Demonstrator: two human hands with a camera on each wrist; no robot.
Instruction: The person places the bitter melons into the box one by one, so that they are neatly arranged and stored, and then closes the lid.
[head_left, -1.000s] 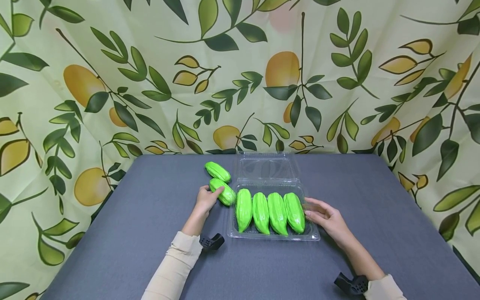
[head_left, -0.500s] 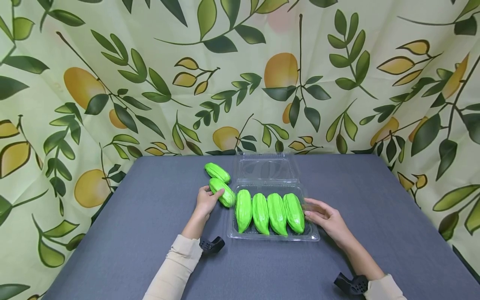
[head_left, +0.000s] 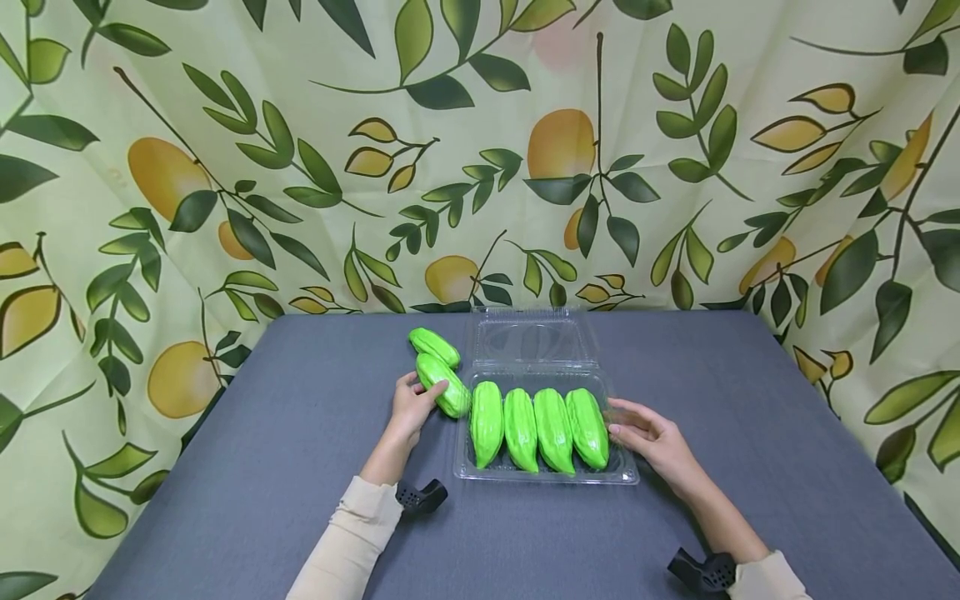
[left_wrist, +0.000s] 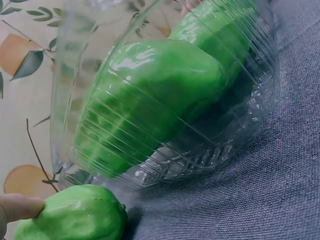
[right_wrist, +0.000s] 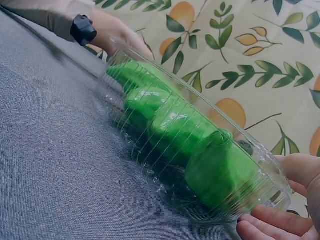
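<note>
A clear plastic clamshell box point(head_left: 540, 477) lies open in the middle of the table, its lid point(head_left: 534, 337) folded back. Inside, several bright green ridged gourds stand in a row, the leftmost gourd point(head_left: 487, 425) closest to my left hand. Just outside the box's left wall, my left hand point(head_left: 412, 404) holds another gourd point(head_left: 442, 385) between thumb and fingers; the left wrist view has the thumb point(left_wrist: 22, 206) pressing on it. Behind that one lies a further loose gourd point(head_left: 433, 346). My right hand point(head_left: 654, 437) curls its thumb and fingers at the box's right end wall.
The grey table point(head_left: 337, 358) extends to both sides of the box and in front of it. A fabric backdrop point(head_left: 465, 150) printed with leaves and fruit hangs behind and along the sides. Black wrist-worn devices sit on both arms.
The gourd in my left hand has tilted a little, its far end rising slightly. The right hand and box stay put, while the head view shifts slightly.
</note>
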